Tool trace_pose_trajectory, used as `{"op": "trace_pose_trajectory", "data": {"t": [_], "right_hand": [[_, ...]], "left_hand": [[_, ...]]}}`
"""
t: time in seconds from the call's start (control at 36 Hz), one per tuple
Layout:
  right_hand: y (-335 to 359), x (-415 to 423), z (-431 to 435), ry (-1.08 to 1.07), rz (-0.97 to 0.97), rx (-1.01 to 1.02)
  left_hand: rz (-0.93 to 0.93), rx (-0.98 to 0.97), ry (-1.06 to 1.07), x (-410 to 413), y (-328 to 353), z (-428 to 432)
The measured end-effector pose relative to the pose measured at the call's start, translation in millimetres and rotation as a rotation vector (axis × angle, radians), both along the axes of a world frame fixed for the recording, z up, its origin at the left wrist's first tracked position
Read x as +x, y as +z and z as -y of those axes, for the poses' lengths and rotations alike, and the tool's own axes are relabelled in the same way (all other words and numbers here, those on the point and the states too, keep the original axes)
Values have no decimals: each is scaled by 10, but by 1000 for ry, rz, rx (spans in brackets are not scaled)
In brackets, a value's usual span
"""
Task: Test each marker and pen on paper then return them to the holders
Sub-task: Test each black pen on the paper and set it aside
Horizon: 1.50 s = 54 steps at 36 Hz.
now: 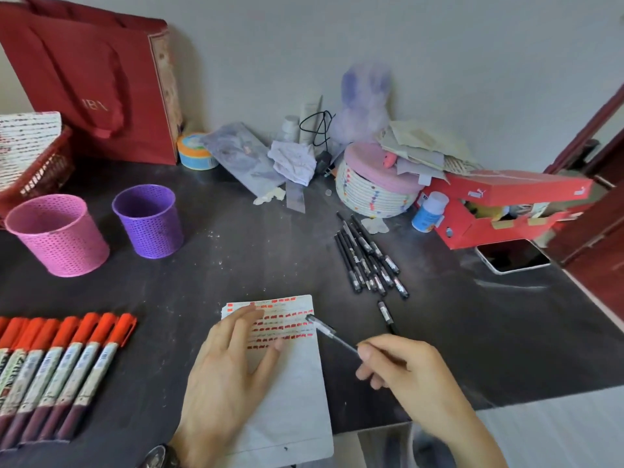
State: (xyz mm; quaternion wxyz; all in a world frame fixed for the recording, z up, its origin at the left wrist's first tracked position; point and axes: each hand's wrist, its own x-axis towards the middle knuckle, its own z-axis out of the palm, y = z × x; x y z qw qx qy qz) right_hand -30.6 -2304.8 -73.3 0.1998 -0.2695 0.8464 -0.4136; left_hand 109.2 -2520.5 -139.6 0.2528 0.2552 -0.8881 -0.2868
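Two hands over paper (pixel 290 383) on dark table (pixel 236 258). Left hand (pixel 226 373) flat, fingers spread, pressing sheet. Right hand (pixel 401 369) pinching black pen (pixel 329 332), tip at sheet's right edge beside red marks. Black pens (pixel 368 258) heaped beyond; red markers (pixel 57 373) rowed left. Pink holder (pixel 57 234), purple holder (pixel 148 219) upright, far left.
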Motion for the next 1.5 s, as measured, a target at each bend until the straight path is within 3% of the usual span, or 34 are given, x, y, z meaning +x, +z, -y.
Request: {"op": "trace_pose_trajectory", "data": {"t": [0.14,0.33,0.5,0.72,0.97,1.5], "right_hand": [[-95,-179,-409,-432,-151,-10],[-325,-235,-502,-701,-366,81],[-520,-196,-372,-700,-661,212],[-580,-201,-339,-607,-738,244],[-457,-251,-269,-504,-577,220],[-404,-255,-103,-488,-593,360]], "left_hand": [[41,-26,16,-45,12,-21],[13,-49,19,-43,-14,7],[-2,-43,19,-49,-4,7],[-4,-29,22,-38,13,5],[-32,-58,20,-36,-12,11],[-36,-66,18,-6,8,4]]}}
